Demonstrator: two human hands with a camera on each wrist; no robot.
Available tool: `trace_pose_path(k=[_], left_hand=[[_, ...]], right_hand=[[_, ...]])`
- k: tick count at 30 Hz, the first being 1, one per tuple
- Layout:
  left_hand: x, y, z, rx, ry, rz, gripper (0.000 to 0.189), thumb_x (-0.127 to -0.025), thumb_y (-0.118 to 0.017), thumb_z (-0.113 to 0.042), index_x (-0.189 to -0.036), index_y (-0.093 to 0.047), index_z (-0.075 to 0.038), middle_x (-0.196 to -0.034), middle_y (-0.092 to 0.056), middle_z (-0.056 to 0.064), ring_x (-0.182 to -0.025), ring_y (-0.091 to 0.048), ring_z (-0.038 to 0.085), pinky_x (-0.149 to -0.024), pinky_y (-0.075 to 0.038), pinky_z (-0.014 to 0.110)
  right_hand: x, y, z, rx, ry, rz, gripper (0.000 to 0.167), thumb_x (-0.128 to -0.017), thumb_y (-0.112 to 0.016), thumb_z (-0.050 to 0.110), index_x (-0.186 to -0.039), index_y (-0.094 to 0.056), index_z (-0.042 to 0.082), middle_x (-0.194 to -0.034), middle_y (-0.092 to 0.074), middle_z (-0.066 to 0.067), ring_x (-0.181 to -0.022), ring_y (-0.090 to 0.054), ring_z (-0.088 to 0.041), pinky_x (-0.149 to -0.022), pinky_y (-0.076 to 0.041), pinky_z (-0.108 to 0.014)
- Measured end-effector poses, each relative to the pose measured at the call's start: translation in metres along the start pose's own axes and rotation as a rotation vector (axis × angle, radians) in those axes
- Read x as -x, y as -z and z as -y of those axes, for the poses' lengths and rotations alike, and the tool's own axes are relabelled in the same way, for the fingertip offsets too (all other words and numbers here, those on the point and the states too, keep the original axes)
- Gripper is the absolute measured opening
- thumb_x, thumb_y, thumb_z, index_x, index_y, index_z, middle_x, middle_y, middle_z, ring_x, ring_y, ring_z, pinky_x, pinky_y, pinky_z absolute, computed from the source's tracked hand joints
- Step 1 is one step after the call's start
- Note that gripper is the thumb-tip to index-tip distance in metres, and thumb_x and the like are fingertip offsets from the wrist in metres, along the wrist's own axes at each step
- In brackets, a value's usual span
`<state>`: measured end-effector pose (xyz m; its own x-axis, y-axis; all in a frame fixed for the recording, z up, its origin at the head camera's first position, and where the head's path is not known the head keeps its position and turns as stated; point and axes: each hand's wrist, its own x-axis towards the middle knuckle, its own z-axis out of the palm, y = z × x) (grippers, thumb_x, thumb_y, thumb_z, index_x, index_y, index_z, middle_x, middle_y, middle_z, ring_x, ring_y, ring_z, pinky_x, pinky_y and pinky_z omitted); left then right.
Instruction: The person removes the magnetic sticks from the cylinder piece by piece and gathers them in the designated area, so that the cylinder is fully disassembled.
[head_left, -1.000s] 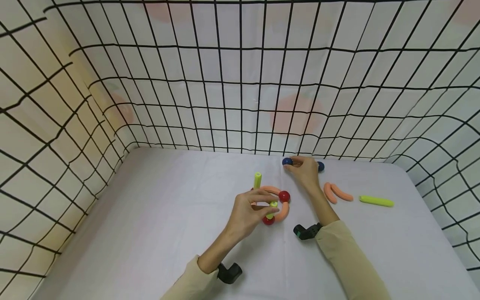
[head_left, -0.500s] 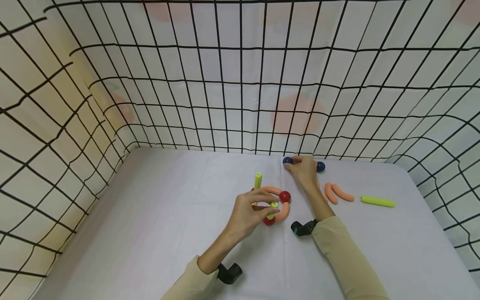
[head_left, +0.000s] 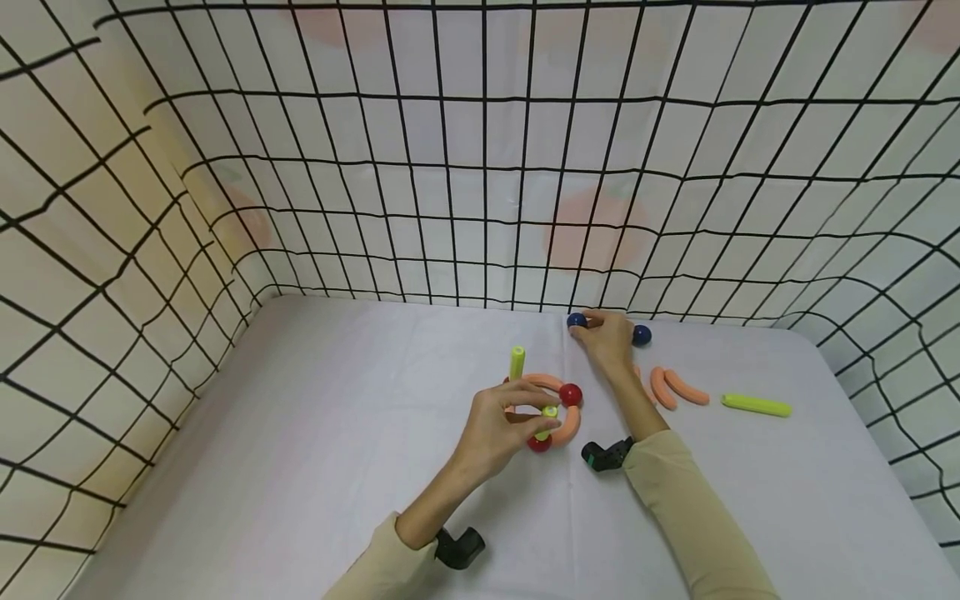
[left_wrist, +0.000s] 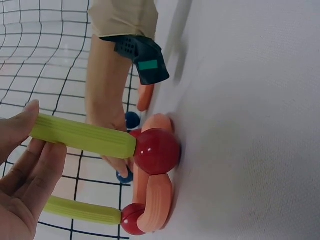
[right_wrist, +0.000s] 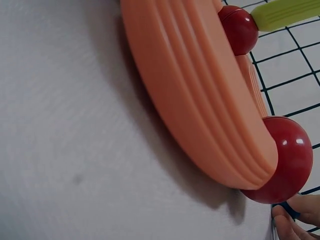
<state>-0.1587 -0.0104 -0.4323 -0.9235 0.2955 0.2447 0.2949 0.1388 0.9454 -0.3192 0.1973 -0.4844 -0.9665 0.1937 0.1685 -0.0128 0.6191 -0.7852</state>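
My left hand (head_left: 495, 425) pinches the upper end of a yellow-green magnetic rod (left_wrist: 82, 136) between thumb and fingers. That rod stands on a red ball (left_wrist: 157, 151), part of a ring of red balls and orange curved sticks (head_left: 566, 427) on the table. A second yellow-green rod (head_left: 517, 363) rises from the ring's far left side. At the back of the table, my right hand (head_left: 609, 340) pinches a blue ball (head_left: 577, 321) between thumb and forefinger. In the right wrist view, an orange curved stick (right_wrist: 195, 95) fills the foreground, and the right hand's fingertips appear at the lower right corner.
Another blue ball (head_left: 641, 335) sits just right of my right hand. Loose orange curved sticks (head_left: 684, 387) and a lying yellow-green rod (head_left: 756, 406) are farther right. A black wire grid (head_left: 483, 192) encloses the white table (head_left: 315, 433) at the back and sides.
My right forearm has shifted slightly left, baring part of another orange curved stick beside it. Both hands keep their holds.
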Motion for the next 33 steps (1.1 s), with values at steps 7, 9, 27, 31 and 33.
trace_pose_path(k=[7, 9, 27, 31, 33], left_hand=[[0.0, 0.0, -0.001, 0.001, 0.021, -0.002, 0.025, -0.083, -0.083, 0.001, -0.108, -0.08, 0.002, -0.115, -0.075, 0.01, -0.112, -0.068, 0.022, -0.083, -0.062, 0.022], [0.0, 0.0, -0.001, 0.003, 0.021, -0.002, 0.025, -0.083, -0.083, 0.002, -0.108, -0.079, 0.003, -0.116, -0.075, 0.01, -0.113, -0.068, 0.023, -0.083, -0.062, 0.022], [0.001, 0.001, 0.005, -0.084, 0.007, 0.014, 0.029, -0.084, -0.083, 0.001, -0.113, -0.079, -0.001, -0.115, -0.077, 0.011, -0.108, -0.071, 0.025, -0.083, -0.063, 0.025], [0.001, 0.001, 0.007, -0.099, 0.022, 0.023, 0.031, -0.083, -0.083, 0.003, -0.113, -0.079, 0.0, -0.113, -0.078, 0.011, -0.108, -0.07, 0.025, -0.083, -0.063, 0.024], [0.0, 0.002, 0.009, -0.115, 0.025, 0.026, 0.029, -0.083, -0.083, 0.003, -0.111, -0.079, 0.0, -0.111, -0.078, 0.011, -0.105, -0.071, 0.025, -0.082, -0.063, 0.023]], right_hand=[[-0.002, 0.001, -0.002, -0.003, 0.006, -0.011, 0.04, -0.088, -0.08, 0.007, -0.125, -0.071, -0.005, -0.109, -0.074, -0.029, -0.095, -0.072, -0.037, -0.072, -0.045, -0.022], [-0.002, 0.002, -0.002, -0.004, 0.006, -0.01, 0.041, -0.088, -0.08, 0.007, -0.125, -0.071, -0.006, -0.109, -0.074, -0.029, -0.095, -0.072, -0.037, -0.072, -0.045, -0.022], [0.036, 0.045, 0.017, 0.007, 0.133, 0.149, 0.049, -0.096, -0.076, 0.025, -0.137, -0.065, 0.001, -0.132, -0.068, -0.022, -0.094, -0.074, -0.033, -0.063, -0.053, -0.017], [0.062, 0.059, 0.026, -0.023, 0.194, 0.243, 0.05, -0.098, -0.073, 0.031, -0.14, -0.063, 0.005, -0.134, -0.066, -0.019, -0.096, -0.076, -0.035, -0.062, -0.054, -0.019], [0.075, 0.064, 0.03, -0.03, 0.228, 0.275, 0.049, -0.099, -0.072, 0.031, -0.14, -0.064, 0.007, -0.135, -0.066, -0.017, -0.095, -0.076, -0.036, -0.062, -0.054, -0.022]])
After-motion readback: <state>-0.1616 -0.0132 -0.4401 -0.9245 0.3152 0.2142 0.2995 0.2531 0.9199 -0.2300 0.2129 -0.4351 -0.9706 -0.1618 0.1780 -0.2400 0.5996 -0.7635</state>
